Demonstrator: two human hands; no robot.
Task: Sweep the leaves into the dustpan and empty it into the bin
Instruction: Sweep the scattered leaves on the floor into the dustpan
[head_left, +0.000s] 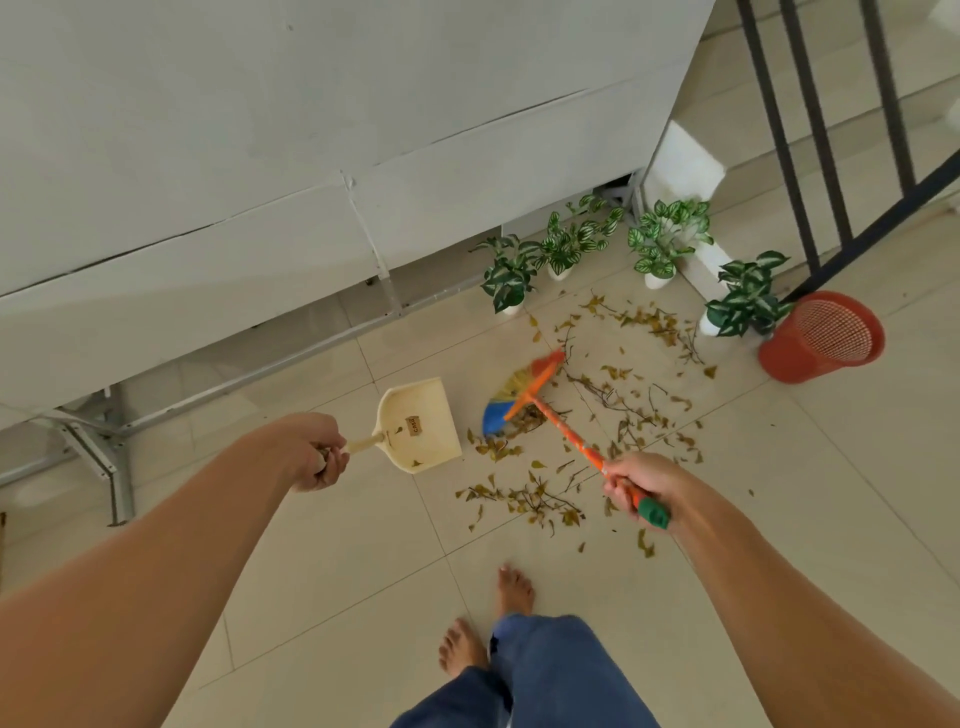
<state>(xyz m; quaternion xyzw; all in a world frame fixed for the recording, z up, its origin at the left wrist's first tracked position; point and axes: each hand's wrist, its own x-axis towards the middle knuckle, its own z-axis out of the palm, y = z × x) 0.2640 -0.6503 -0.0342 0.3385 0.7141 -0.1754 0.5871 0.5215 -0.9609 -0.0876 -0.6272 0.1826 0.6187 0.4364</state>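
Observation:
My left hand (318, 456) grips the handle of a cream dustpan (422, 423), whose wide mouth faces right, toward the leaves. A couple of leaf bits lie inside it. My right hand (638, 484) grips the orange handle of a small broom (524, 391) with a green end cap. Its multicoloured bristles sit just right of the dustpan, on a clump of leaves. Dry yellow-brown leaves and twigs (623, 405) are scattered over the tiles from the dustpan to the plants. A red mesh bin (823, 338) stands at the right, tilted toward me.
Several small potted plants (662, 241) in white pots stand along the wall behind the leaves. A white panel wall on a metal frame (98, 452) fills the left. A dark stair railing (810, 156) rises behind the bin. My bare feet (514, 592) stand on the tiles below.

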